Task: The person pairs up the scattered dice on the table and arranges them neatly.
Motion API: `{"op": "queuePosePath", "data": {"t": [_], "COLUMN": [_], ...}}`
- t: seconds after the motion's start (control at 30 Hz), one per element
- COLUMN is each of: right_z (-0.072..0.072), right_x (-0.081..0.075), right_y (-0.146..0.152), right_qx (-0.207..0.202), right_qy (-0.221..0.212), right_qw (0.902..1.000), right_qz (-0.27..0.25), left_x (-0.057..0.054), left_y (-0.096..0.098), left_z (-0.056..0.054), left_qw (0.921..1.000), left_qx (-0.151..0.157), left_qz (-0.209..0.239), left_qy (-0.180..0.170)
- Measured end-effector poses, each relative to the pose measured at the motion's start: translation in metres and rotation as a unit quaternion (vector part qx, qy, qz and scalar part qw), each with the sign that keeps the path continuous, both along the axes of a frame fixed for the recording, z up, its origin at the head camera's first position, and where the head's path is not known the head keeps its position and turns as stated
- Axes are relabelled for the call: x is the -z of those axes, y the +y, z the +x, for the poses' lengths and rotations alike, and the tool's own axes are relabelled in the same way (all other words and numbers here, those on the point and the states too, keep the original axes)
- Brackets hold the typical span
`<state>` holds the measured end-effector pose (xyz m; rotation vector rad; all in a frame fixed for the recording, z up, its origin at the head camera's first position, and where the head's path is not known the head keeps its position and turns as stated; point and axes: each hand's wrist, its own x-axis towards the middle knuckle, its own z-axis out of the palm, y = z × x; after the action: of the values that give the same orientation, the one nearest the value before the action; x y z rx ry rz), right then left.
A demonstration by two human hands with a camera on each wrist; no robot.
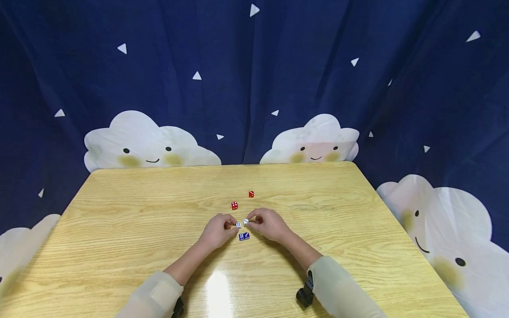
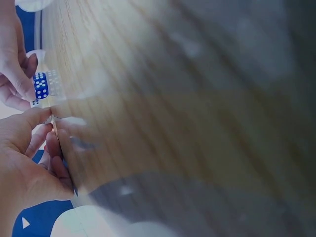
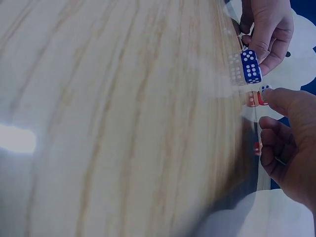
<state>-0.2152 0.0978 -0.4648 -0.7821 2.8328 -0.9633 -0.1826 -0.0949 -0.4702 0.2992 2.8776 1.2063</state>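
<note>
Between thumb and fingers, my left hand (image 1: 218, 230) pinches a white die (image 1: 238, 225) with dark pips. Opposite it, my right hand (image 1: 269, 225) pinches a second white die (image 1: 245, 222). The two white dice face each other with a narrow gap in the head view. Just on the near side sit two blue dice (image 1: 244, 236), side by side against each other. In the right wrist view the right thumb covers part of its white die (image 3: 265, 89). The left fingers mostly hide the other white die in the left wrist view.
Beyond the hands lie two red dice, one red die (image 1: 234, 206) nearer and another red die (image 1: 251, 194) farther back to the right. All stand on a glossy wooden table (image 1: 139, 212). A dark blue curtain (image 1: 238, 88) with white clouds hangs behind its far edge.
</note>
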Motion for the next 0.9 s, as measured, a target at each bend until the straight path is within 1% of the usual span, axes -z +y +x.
{"op": "queuePosePath", "data": {"t": [0.2,0.33,0.6,0.9], "right_z": [0.0000,0.0003,-0.0006,-0.0003], "right_x": [0.0010,0.0023,0.0015,0.0017], "right_y": [-0.0030,-0.0044,-0.0048,-0.0047], "right_qx": [-0.006,-0.009,-0.016,-0.020], "right_qy": [-0.012,-0.019,-0.020,-0.022], "right_qw": [0.9999,0.9998,0.9997,0.9996], "right_qz": [0.003,0.003,0.000,0.002], "left_x": [0.0002,0.0001,-0.0019,-0.0001], "left_y": [-0.0010,-0.0013,-0.0019,-0.0022], "left_z": [-0.0001,-0.0004,-0.0005,-0.0008], "left_qw": [0.9999,0.9999,0.9998,0.9999], "left_qx": [0.002,0.004,0.003,0.006], "left_qz": [0.004,0.005,0.005,0.007], "left_qy": [-0.012,-0.012,-0.019,-0.008]}}
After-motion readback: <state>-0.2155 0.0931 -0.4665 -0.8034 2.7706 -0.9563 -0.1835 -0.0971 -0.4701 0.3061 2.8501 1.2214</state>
